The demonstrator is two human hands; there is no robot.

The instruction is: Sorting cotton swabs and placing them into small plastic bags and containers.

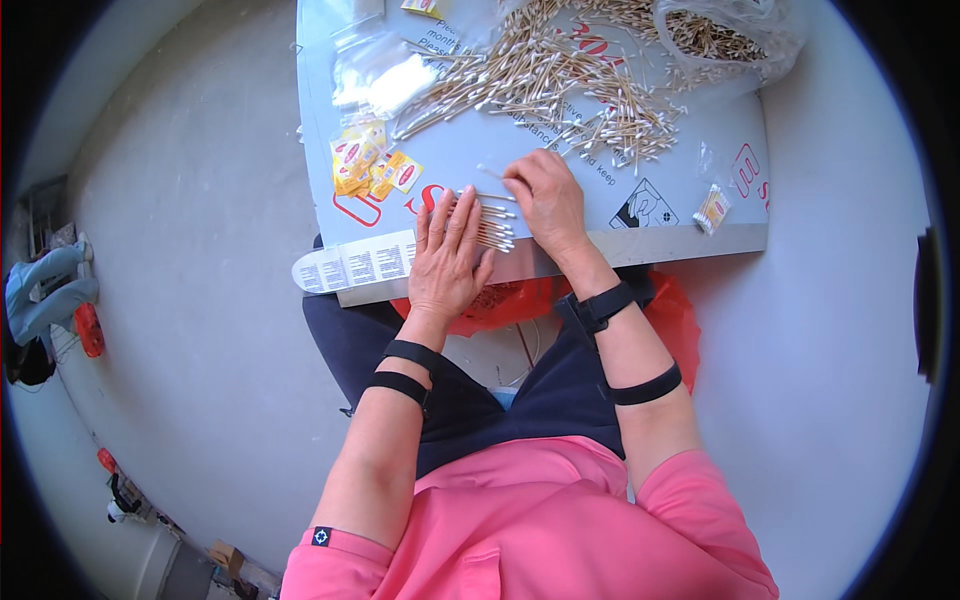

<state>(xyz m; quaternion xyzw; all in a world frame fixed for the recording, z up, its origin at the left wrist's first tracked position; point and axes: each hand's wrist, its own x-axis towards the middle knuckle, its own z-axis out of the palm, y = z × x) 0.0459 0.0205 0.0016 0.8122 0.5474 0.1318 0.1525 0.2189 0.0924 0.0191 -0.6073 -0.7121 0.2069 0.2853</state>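
My left hand (pixel 448 255) lies flat with its fingers stretched over a small row of cotton swabs (pixel 496 228) near the board's front edge. Their white tips stick out to the right of the fingers. Just beyond, my right hand (pixel 548 198) is closed in a pinch at the fingertips. A single blurred cotton swab (pixel 491 172) points out leftward from that pinch. Farther back, a large loose heap of cotton swabs (pixel 545 85) with pale wooden sticks spreads across the printed grey board (pixel 590 215).
Yellow printed cards (pixel 372 163) lie left of my left hand, with clear plastic bags (pixel 375 75) behind them. A clear bag of swabs (pixel 735 40) sits at the back right. A small filled packet (pixel 711 210) rests at the right. Red plastic (pixel 675 320) hangs below the front edge.
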